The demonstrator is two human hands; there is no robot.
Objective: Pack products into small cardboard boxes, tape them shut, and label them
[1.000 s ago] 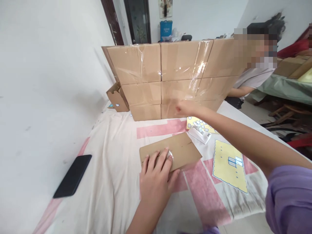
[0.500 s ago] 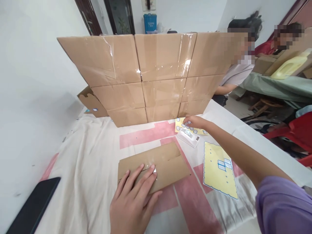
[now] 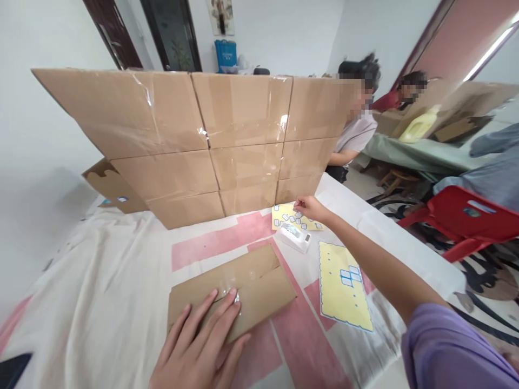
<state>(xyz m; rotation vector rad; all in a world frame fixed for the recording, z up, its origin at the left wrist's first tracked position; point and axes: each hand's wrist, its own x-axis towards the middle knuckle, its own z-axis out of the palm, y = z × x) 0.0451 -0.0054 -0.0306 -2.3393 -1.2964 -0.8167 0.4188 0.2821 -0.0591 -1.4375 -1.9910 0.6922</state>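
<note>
My left hand lies with fingers spread on a flat closed cardboard box, over a strip of clear tape. Farther off, my right hand has its fingertips pinched together above a yellow sheet scattered with small white, blue-edged pieces. Whatever those fingertips hold is too small to make out. Just in front of that sheet sits a white tape dispenser. Under my right forearm lies a second yellow card with a wavy blue border, bearing several white, blue-edged squares in a cluster.
A tall partition of taped cardboard boxes stands across the back of the table. Behind its left end is an opened cardboard piece. A black phone-like object lies at lower left. People sit beyond, near a red chair.
The view has swung to the right, so everything sits farther left. My right hand has lifted slightly off the pieces, still pinched. The left hand stays on the box.
</note>
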